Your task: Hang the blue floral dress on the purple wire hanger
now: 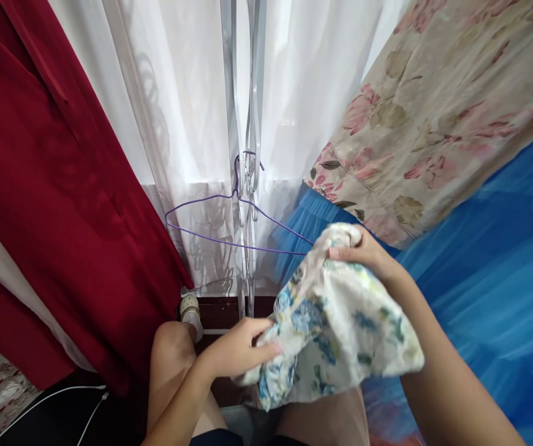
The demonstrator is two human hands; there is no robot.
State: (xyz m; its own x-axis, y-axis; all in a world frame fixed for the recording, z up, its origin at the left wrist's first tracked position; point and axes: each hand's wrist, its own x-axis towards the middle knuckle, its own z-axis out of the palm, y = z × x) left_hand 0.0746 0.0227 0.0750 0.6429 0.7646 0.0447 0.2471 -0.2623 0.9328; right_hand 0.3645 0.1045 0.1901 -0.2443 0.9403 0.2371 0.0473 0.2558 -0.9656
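A white garment with blue, green and yellow flowers (326, 328) is bunched up between my two hands above my lap. My left hand (243, 347) pinches its lower left part, thumb on top. Higher up and to the right, my right hand (364, 251) grips the gathered upper edge, with the thumb laid across it. Just behind the cloth hangs a purple wire hanger (201, 235); its right end is hidden by the garment. The garment's exact kind cannot be made out in its folds.
The hanger hooks on a pale metal stand (243, 124) before white curtains (183, 80). Red cloth (52, 186) hangs at left, a floral cloth (415, 136) and blue tulle (494, 260) at right. A cream clog (189, 306) and a white cable (62, 391) lie low.
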